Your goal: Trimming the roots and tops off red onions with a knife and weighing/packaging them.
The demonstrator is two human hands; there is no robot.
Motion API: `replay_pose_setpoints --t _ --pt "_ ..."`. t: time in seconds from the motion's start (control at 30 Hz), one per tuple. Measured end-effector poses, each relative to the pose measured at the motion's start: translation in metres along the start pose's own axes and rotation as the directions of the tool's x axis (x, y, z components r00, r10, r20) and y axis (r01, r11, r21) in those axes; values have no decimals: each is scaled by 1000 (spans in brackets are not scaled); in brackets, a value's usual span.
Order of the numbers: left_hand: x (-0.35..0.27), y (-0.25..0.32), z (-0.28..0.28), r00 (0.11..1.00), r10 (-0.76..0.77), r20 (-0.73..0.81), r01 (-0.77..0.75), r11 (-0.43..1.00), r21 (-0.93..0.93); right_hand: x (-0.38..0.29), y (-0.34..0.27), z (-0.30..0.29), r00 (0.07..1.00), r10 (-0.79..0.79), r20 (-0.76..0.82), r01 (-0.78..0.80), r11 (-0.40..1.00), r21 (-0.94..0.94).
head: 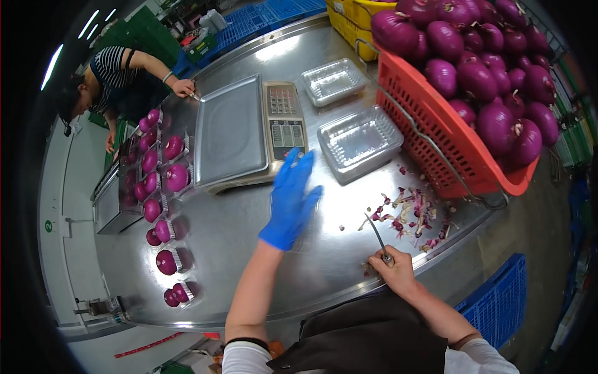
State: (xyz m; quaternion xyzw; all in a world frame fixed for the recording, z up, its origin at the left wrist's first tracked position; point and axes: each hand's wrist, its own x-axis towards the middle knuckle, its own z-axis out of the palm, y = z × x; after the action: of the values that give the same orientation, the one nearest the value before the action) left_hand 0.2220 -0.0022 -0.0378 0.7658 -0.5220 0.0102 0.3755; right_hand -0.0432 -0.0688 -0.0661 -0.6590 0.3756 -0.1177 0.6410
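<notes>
My left hand (pixel 290 205), in a blue glove, reaches over the front corner of a digital scale (pixel 282 117). Its fingertips are at the button panel below the displays, and nothing shows in it; whether it presses a button I cannot tell. The scale's metal pan (pixel 230 131) is bare. My bare right hand (pixel 396 270) grips the handle of a small curved knife (pixel 374 231) at the table's near edge, blade pointing away from me. Onion trimmings (pixel 416 215) lie scattered just beyond the blade.
A red crate (pixel 411 126) heaped with red onions (pixel 476 79) stands at the right, its wire handle hanging down. Stacked clear plastic trays (pixel 359 140) sit beside it. Several trays of onions (pixel 176 177) line the steel table's (pixel 224 262) left side. A co-worker (pixel 117 70) leans in at the far left.
</notes>
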Motion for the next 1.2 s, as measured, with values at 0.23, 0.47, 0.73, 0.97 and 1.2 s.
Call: replay_pose_setpoints --t 0.23,0.47,0.73,0.97,1.2 --pt "50 -12 91 917 80 390 -184 954 237 -35 21 -41 989 -67 -129 46 985 -164" --pt "64 -10 92 958 102 267 -145 979 146 -48 28 -72 976 -73 -207 44 989 -142" --pt "40 1 59 994 95 57 -99 991 85 -42 27 -81 986 -118 -117 96 979 -178" --pt "-101 -40 -41 798 -340 -497 343 935 -89 -35 29 -80 994 -99 39 105 972 -212" --pt "-275 -106 -51 607 -659 -444 794 527 303 -27 30 -65 974 -124 191 165 963 -212"
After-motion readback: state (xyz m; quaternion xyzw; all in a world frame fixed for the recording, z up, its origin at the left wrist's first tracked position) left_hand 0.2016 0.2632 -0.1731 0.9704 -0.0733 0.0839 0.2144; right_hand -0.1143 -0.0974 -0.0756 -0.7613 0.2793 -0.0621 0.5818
